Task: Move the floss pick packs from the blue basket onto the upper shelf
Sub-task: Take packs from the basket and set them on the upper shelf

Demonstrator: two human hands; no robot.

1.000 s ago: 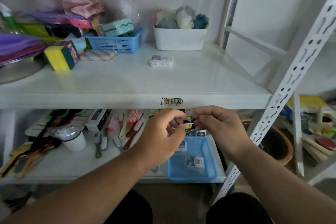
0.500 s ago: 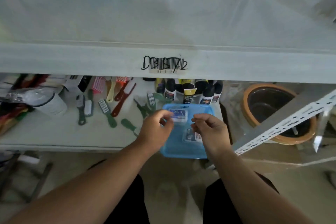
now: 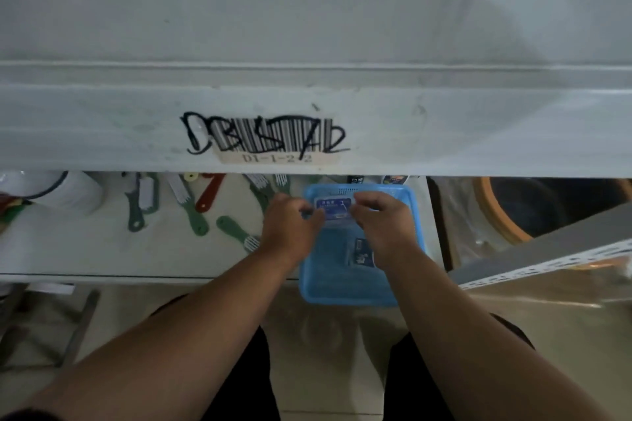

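Observation:
A blue basket (image 3: pixel 342 287) sits on the lower shelf, its front hanging over the shelf edge. Both hands reach into it. My left hand (image 3: pixel 290 225) and my right hand (image 3: pixel 383 225) pinch the two ends of a floss pick pack (image 3: pixel 334 210) with a blue label, held over the basket's far half. A second floss pick pack (image 3: pixel 360 253) lies in the basket, partly hidden by my right wrist. The upper shelf (image 3: pixel 307 10) fills the top of the view, its front lip carrying a barcode label.
Several green, red and white brushes (image 3: pixel 191 212) lie on the lower shelf (image 3: pixel 102 249) left of the basket, with a white cup (image 3: pixel 68 195) further left. A brown round pot (image 3: pixel 523 205) stands at the right behind a white perforated shelf post (image 3: pixel 547 263).
The view has dropped and closed in on the lower shelf. Both hands went from below the upper shelf's lip down into the basket and now grip a pack at both ends.

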